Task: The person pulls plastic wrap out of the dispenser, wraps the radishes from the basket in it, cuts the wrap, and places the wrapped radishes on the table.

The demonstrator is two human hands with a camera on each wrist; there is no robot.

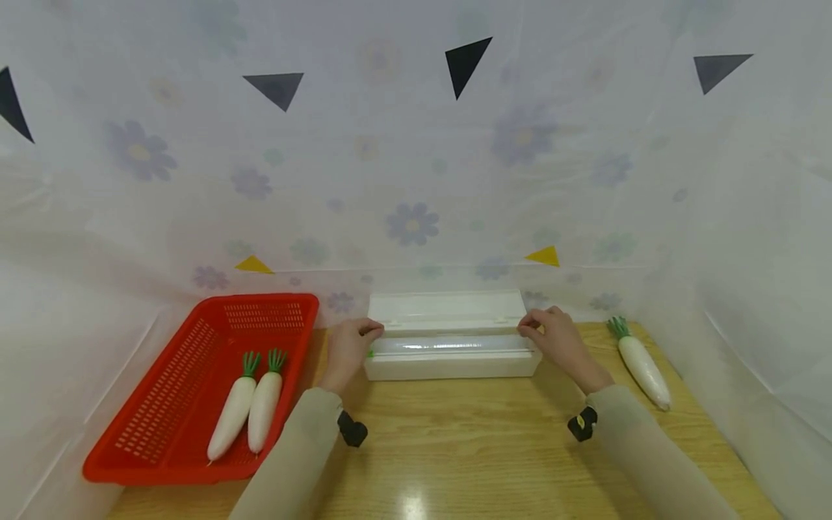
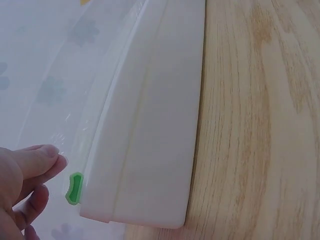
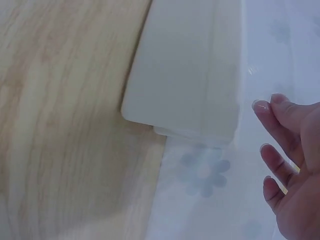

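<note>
A white cling film dispenser [image 1: 450,367] lies lengthwise across the table, its lid [image 1: 447,307] raised at the back. Inside it a shiny roll of cling film [image 1: 455,344] shows. At the dispenser's left end my left hand [image 1: 349,352] pinches the clear film between thumb and index finger, just beside the green slide cutter [image 2: 75,188]. My right hand [image 1: 559,343] pinches the film at the opposite end, thumb and forefinger together and the other fingers loosely bent. The transparent film shows mostly by its glints [image 2: 75,125] in the left wrist view.
On the left stands a red plastic basket [image 1: 152,471] with two white radishes [image 1: 232,419] with green tops inside. Another white radish [image 1: 643,370], glossy on its surface, lies at the table's right. A pale flowered sheet [image 1: 412,159] hangs behind the wooden table [image 1: 468,448].
</note>
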